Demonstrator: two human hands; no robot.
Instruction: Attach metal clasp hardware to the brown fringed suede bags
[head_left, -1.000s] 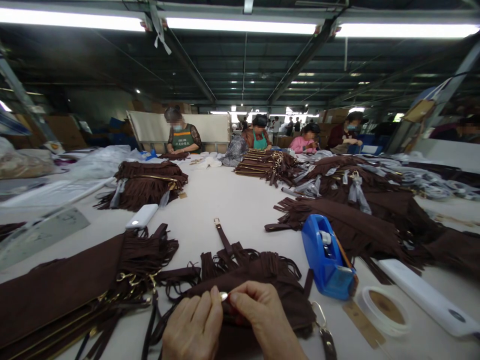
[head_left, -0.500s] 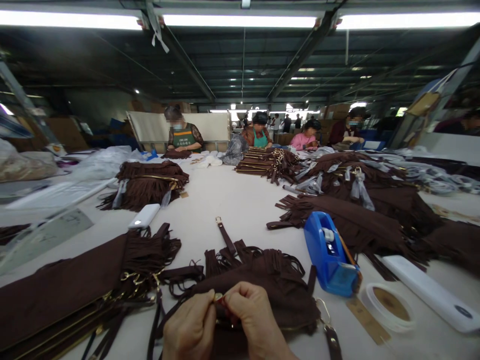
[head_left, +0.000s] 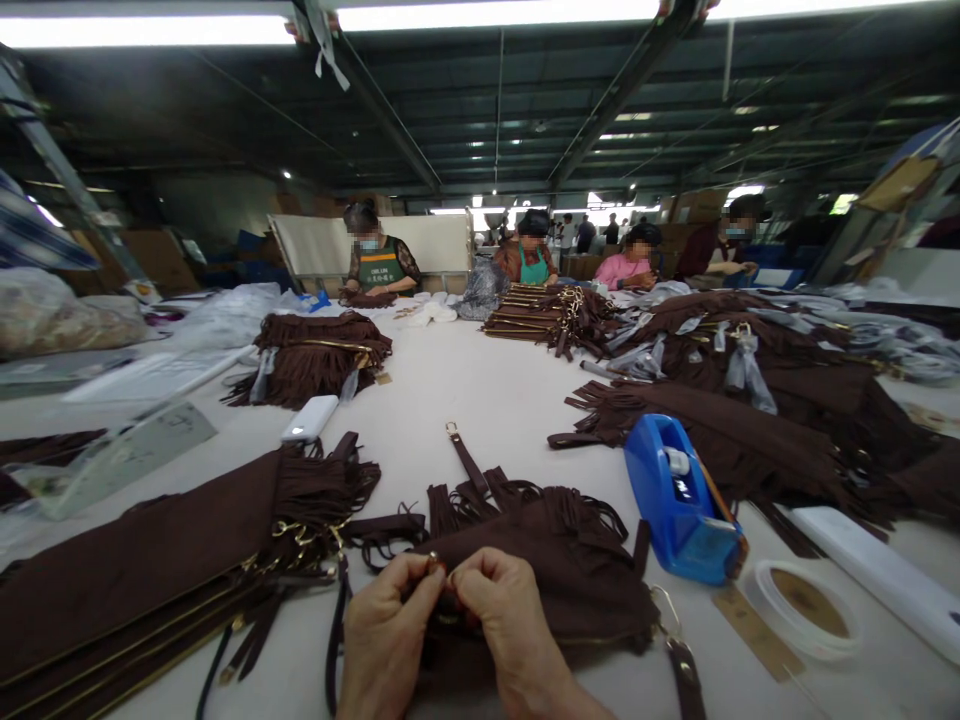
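My left hand is closed, with a small gold-coloured metal piece between thumb and forefinger. Right beside it my right hand pinches with thumb and forefinger; what it grips is too small to make out. Under and behind both hands lies a dark brown fringed bag, its fringe pointing away from me. A gold clasp with a brown strap end lies at the bag's right corner. Past the fringe, a short brown strap with a gold buckle stretches out on the table.
A blue tape dispenser stands to the right, near a white tape roll and a long white device. Stacked brown bags lie at left, more at right. Co-workers sit across the table.
The view has turned slightly left, so things sit farther right. My left hand has rotated, its forefinger and thumb now showing around the metal piece. Both hands stay close together over the bag.
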